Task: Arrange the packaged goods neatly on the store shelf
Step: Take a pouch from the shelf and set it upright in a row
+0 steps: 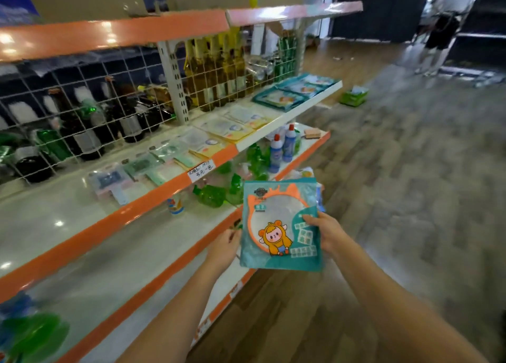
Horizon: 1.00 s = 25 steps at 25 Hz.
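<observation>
Handwritten price tag (200, 170) on the orange shelf edge (153, 198), characters too blurred to read

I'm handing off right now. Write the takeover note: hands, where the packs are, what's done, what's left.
Left hand: grips the left edge of the teal pack.
Right hand: grips its right edge, thumb on the front. More packs seem stacked behind it.
The pack is held in the air, in front of the lower shelf, not yet placed.
Done: flat packs lie in a row along the middle shelf, with teal ones at the far end.
Left: shelve the held pack, probably with the matching teal ones, and straighten the row.
</observation>
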Available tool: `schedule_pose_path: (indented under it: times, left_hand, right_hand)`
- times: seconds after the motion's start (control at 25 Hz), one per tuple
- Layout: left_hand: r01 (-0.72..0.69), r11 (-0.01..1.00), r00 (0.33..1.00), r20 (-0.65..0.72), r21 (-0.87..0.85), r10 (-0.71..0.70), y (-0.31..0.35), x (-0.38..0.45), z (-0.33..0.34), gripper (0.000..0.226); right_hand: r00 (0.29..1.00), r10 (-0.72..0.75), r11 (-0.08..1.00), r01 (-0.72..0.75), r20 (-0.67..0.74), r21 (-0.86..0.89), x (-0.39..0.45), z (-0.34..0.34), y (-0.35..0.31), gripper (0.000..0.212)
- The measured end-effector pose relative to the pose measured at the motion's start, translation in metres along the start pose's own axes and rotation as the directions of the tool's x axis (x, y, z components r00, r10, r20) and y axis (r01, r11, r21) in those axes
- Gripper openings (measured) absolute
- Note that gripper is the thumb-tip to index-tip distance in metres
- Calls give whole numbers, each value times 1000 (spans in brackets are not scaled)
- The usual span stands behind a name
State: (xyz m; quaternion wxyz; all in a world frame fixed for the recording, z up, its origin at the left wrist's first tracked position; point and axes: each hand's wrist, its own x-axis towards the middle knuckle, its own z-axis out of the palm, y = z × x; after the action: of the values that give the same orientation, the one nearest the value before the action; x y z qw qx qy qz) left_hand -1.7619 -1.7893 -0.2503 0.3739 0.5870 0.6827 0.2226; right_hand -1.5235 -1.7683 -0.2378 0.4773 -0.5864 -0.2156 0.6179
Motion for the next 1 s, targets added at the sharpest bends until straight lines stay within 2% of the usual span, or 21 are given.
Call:
schedule_pose_path:
  times: [0.12, 0.24, 0.52, 0.76, 1.0]
  left_hand:
    - [-98, 995, 991, 91, -31, 101, 29, 38, 9, 38]
    - [-188, 982, 969, 166, 9, 184, 59, 78, 20, 25]
    - [-380, 923, 879, 336, 63, 339, 123, 153, 59, 38]
    - [-462, 886, 771, 509, 35, 382, 158, 177, 123, 29]
    - [-449, 893, 757, 539, 18, 370, 212, 211, 184, 36]
  right_hand:
    - [995, -49, 997, 54, -85, 59, 12, -21, -22, 7]
    - [975, -83, 987, 108, -208, 116, 23, -41, -39, 7]
    - [909, -120, 954, 217, -400, 207, 38, -86, -63, 8]
    - [852, -56, 936, 227, -520, 271, 42, -137, -61, 7]
    - [832, -59, 937, 237, -551, 257, 72, -202, -101, 7]
